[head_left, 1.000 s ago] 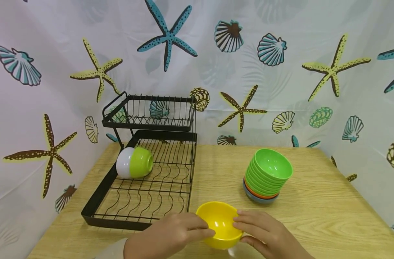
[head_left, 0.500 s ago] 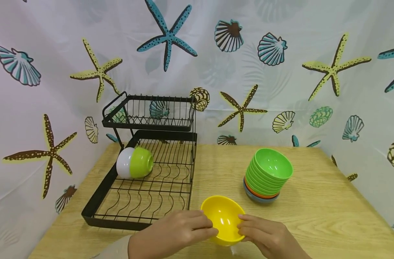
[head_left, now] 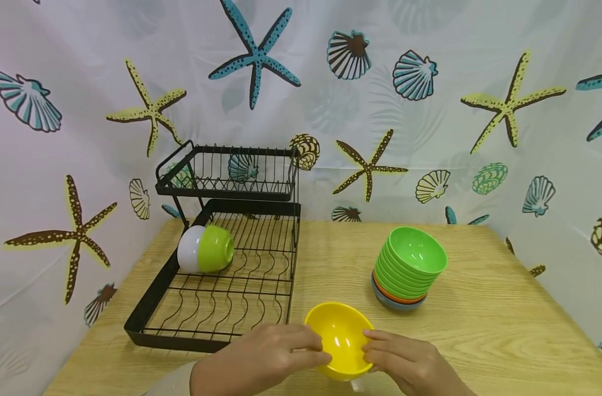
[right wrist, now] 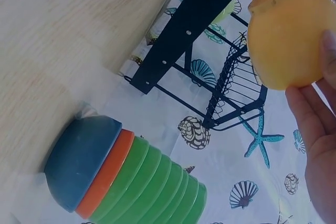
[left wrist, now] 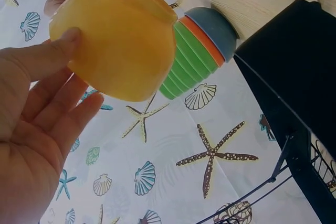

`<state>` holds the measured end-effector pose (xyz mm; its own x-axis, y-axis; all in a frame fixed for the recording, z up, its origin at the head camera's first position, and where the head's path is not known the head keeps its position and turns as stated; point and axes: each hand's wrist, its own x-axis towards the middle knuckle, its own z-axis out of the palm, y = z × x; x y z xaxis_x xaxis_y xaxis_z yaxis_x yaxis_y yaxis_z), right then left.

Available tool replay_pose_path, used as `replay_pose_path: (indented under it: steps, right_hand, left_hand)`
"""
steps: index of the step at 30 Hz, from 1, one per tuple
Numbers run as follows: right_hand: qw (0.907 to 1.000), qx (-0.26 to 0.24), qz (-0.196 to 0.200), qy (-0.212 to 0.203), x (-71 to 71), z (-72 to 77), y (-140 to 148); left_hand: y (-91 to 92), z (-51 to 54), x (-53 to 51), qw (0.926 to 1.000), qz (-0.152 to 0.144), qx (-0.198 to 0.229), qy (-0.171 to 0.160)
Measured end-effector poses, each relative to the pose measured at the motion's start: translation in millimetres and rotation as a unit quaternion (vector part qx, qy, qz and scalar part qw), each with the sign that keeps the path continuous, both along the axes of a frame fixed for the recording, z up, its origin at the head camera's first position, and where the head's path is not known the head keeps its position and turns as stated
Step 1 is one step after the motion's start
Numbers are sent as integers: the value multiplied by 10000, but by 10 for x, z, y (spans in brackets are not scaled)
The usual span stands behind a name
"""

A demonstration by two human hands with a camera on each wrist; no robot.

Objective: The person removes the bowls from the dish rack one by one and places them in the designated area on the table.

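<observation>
A yellow bowl (head_left: 341, 334) is held between both hands in front of the table's near side, its mouth tilted up toward the head camera. My left hand (head_left: 273, 356) pinches its left rim, fingers inside and thumb on the near side. My right hand (head_left: 410, 360) grips the right rim, with fingertips over the edge. From the left wrist view the bowl's outside (left wrist: 118, 40) and foot show, with the left thumb pressed on the wall. In the right wrist view the same bowl (right wrist: 291, 35) hangs off the table, the right fingers around its rim.
A black two-tier dish rack (head_left: 216, 345) stands at left; a white bowl (head_left: 188, 248) and a lime-green bowl (head_left: 214, 249) lie nested sideways on its lower tier. At right leans a stack of green bowls (head_left: 410, 264) over an orange and a blue-grey bowl (head_left: 398, 303). A patterned curtain (head_left: 301, 110) hangs behind.
The yellow bowl has shifted slightly right, and its mouth has tipped further toward the head camera. Both hands keep their hold on it. The rack and stack have not moved.
</observation>
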<state>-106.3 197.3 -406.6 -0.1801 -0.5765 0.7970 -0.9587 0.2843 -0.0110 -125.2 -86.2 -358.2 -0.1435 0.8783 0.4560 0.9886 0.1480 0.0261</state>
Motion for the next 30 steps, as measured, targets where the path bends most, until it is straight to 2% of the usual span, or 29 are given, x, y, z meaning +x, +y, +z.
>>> replay_pose_path:
  steps: [3, 6, 12, 15, 18, 22, 24, 30]
  right_hand:
    - [9999, 83, -124, -83, 9, 31, 41]
    - [9995, 106, -290, 15, -5, 75, 116]
    - [9976, -207, -439, 494, -85, 209, 249]
    - [9948, -429, -579, 719, -120, 287, 297]
    - [9909, -628, -873, 814, -127, 353, 335]
    - [9810, -867, -1471, 918, -141, 436, 376]
    - [9741, -1011, -1778, 966, -158, 471, 406]
    - [9467, -1401, -2652, 1172, -325, 482, 552]
  left_hand:
    - [-2, -20, -19, 9995, 162, 256, 100]
    - [-22, -31, -53, 9976, 513, 426, 201]
    - [-153, -36, -120, 9919, 1202, 327, 246]
    - [-230, -70, -157, 9889, 1457, 261, 130]
    - [-302, -114, -180, 9840, 1765, 93, -210]
    - [-402, -164, -217, 9751, 2153, -101, -517]
    - [-454, -184, -236, 9712, 2289, -65, -656]
    - [-587, -221, -280, 9618, 2621, 49, -786]
